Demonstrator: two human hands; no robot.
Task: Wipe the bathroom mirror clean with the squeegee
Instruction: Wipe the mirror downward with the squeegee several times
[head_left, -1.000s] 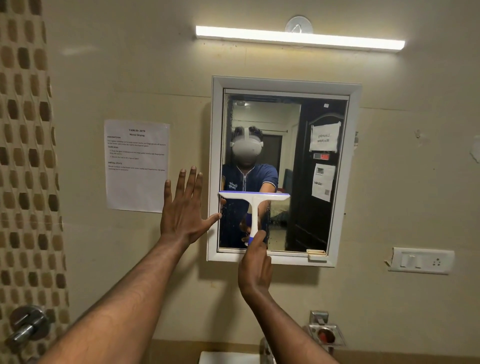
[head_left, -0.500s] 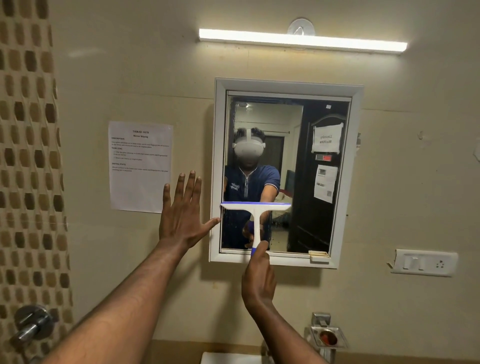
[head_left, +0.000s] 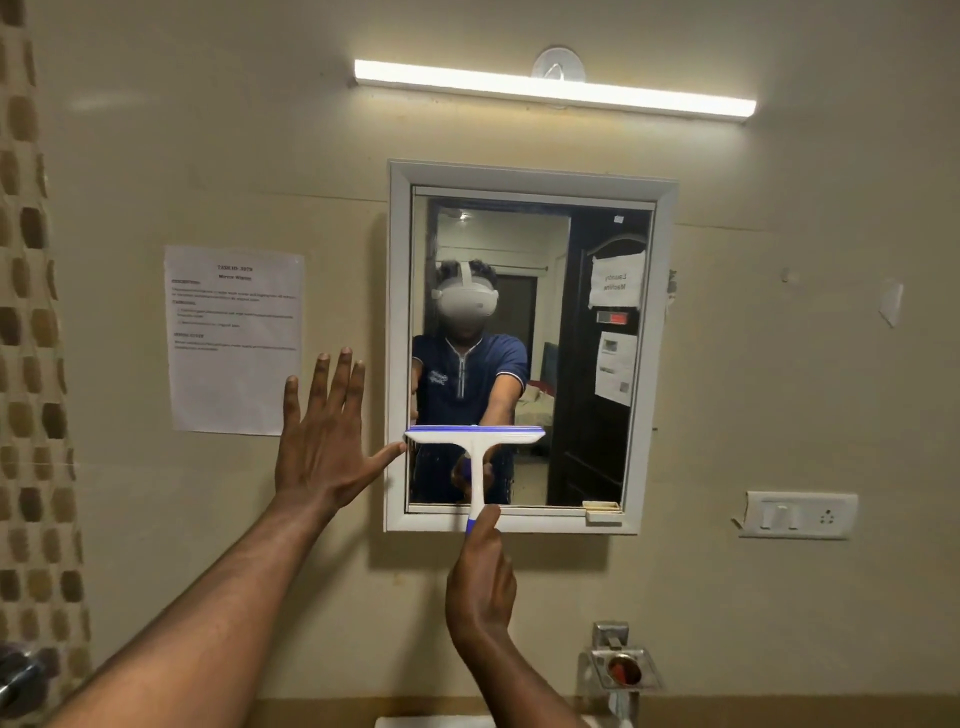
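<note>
A white-framed mirror (head_left: 660, 364) hangs on the beige wall. The white squeegee (head_left: 475, 441) with a blue blade edge lies flat against the lower left part of the glass, its blade level. My right hand (head_left: 480, 577) grips the bottom of its handle, just below the mirror's lower frame. My left hand (head_left: 327, 441) is flat on the wall to the left of the mirror, fingers spread, thumb tip touching the frame beside the blade's left end.
A printed sheet (head_left: 234, 338) is taped to the wall left of the mirror. A tube light (head_left: 556, 88) glows above. A switch plate (head_left: 797, 514) sits at right, a tap (head_left: 618, 670) below, a metal fitting (head_left: 18, 675) and curtain (head_left: 31, 364) at far left.
My right hand has drawn the squeegee down the glass, from mid-height toward the lower frame. My left hand has stayed on the wall.
</note>
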